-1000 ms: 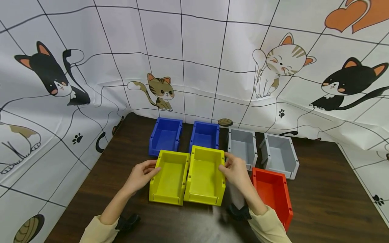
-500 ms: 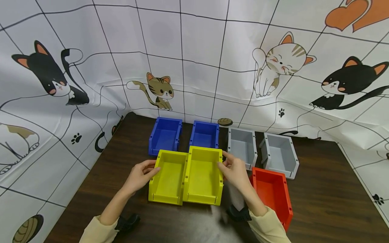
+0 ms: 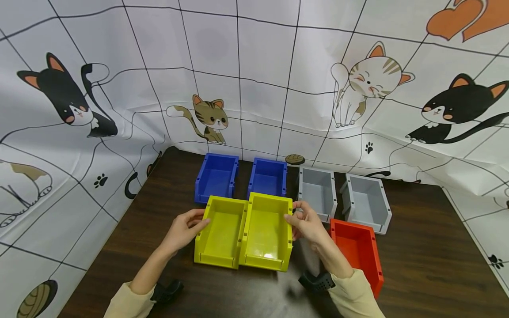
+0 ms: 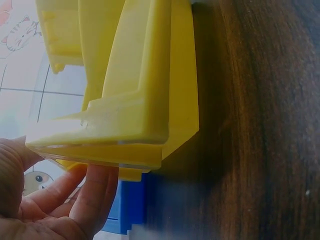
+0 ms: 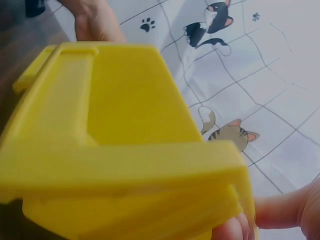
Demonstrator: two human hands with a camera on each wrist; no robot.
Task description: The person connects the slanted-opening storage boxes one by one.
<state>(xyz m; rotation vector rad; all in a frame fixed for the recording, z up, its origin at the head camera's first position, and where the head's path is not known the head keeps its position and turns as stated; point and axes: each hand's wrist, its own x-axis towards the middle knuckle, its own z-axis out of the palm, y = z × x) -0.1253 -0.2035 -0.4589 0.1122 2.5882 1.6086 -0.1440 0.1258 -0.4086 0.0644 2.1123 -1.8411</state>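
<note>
Two yellow plastic storage bins stand side by side in the head view, their long sides meeting. My left hand (image 3: pixel 182 233) pinches the outer wall of the left yellow bin (image 3: pixel 220 232), thumb over the rim and fingers outside. In the left wrist view that hand (image 4: pixel 60 202) has its fingers under the rim of the left bin (image 4: pixel 150 70). On the other side, my right hand (image 3: pixel 310 225) grips the outer wall of the right yellow bin (image 3: pixel 266 227), which looks slightly raised against its neighbour. The right wrist view has its thumb (image 5: pixel 280 211) at the rim of that bin (image 5: pixel 120 165).
Behind the yellow bins are two blue bins (image 3: pixel 216 176), (image 3: pixel 268 176) on the dark wood table (image 3: pixel 429 256). Two grey bins (image 3: pixel 317 187), (image 3: pixel 366 198) stand at the back right. A red bin (image 3: pixel 355 249) lies beside the right forearm. A cat-print cloth (image 3: pixel 262 53) hangs behind.
The right yellow bin has shifted slightly left against the left one, then its front has dropped a little. My right hand's grip has shifted slightly; the left hand has stayed put.
</note>
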